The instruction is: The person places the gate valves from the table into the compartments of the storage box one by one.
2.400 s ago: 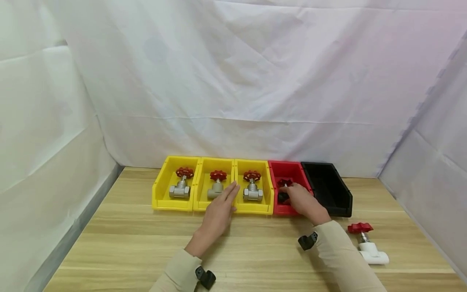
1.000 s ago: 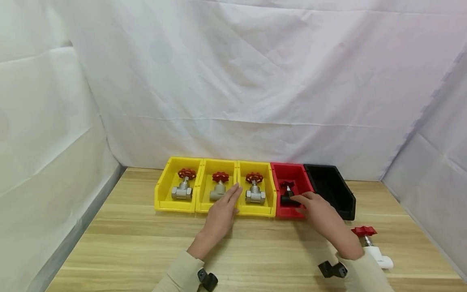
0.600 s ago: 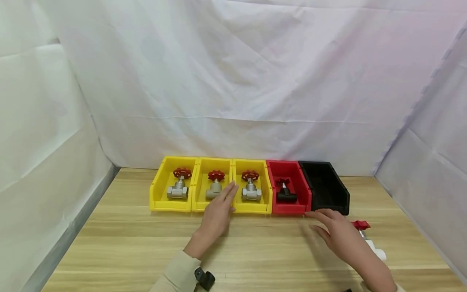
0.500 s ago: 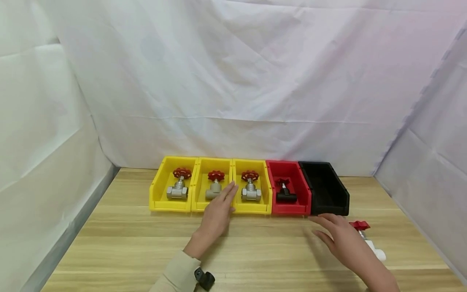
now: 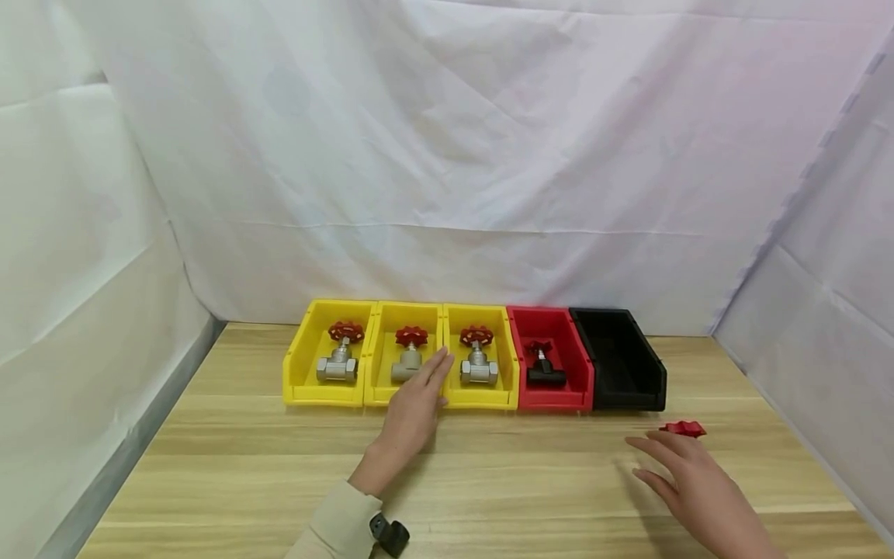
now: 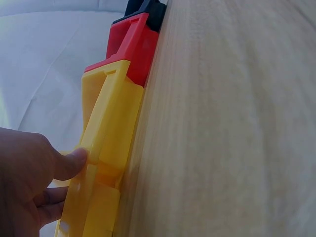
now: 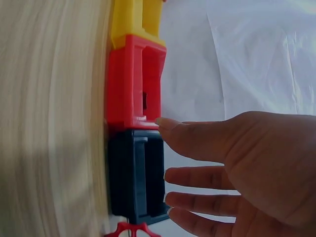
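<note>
My left hand [image 5: 410, 411] lies over the join between the middle and right-hand yellow bins [image 5: 482, 398], index and middle fingers extended. In the left wrist view its thumb touches the yellow rim, while the other fingertips are partly hidden behind it. My right hand [image 5: 705, 489] holds nothing, its thumb spread from loosely bent fingers above the table. Just beyond it shows the red handwheel [image 5: 684, 428] of a valve whose white body the hand covers. Inside the red bin [image 5: 557, 401] lies a black valve [image 5: 545, 374] with a dark red wheel.
Further left in the row are the left yellow bin [image 5: 323, 395] with a metal valve [image 5: 338, 365] and the middle one with a beige-grey valve [image 5: 407, 365]. The right yellow bin holds another metal valve [image 5: 478, 366]. A black bin [image 5: 628, 401] ends the row. White cloth [image 5: 433, 155] hangs behind.
My right hand has let go of the black valve, left the red bin, and moved right and nearer, over the white valve. The left hand stays at the yellow bins.
</note>
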Tool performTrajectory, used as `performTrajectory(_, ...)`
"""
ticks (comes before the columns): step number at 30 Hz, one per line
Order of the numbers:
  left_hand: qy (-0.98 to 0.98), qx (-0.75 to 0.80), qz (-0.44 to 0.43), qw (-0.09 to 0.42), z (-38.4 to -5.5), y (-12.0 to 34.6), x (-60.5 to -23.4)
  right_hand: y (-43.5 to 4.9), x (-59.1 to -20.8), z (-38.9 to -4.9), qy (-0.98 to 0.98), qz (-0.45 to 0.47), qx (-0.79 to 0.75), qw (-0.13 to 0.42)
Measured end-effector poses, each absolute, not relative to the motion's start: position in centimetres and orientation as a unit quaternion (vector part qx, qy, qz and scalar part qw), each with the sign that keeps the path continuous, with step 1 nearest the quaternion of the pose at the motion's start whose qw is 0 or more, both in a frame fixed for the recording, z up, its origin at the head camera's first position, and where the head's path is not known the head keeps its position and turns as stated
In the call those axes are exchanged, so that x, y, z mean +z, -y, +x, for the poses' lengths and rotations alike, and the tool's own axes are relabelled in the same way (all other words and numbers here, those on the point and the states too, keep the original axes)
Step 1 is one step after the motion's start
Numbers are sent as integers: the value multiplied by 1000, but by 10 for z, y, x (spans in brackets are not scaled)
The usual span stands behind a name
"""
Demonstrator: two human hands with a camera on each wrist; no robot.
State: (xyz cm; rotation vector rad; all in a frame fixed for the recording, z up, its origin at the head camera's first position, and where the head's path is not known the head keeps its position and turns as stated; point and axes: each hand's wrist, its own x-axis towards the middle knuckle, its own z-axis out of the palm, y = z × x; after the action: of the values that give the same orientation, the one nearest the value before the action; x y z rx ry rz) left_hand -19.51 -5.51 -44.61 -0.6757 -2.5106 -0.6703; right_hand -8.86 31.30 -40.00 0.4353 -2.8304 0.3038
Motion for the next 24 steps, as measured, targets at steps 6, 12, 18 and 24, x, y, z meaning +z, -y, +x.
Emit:
performTrajectory(6,911,-241,-244,227,-195,55,-447,-328,-406,-81,985,117,86,96)
performTrajectory(12,907,-240,-249,239,-195,55,-447,-347,-414,-76,987,106,75,98)
performTrajectory(18,909,-238,-248,237,-195,55,-446,-367,-426,-73,978,128,86,142)
performTrajectory(24,910,-237,-246,237,-195,55,-446,-379,-434,-72,976,129,105,143)
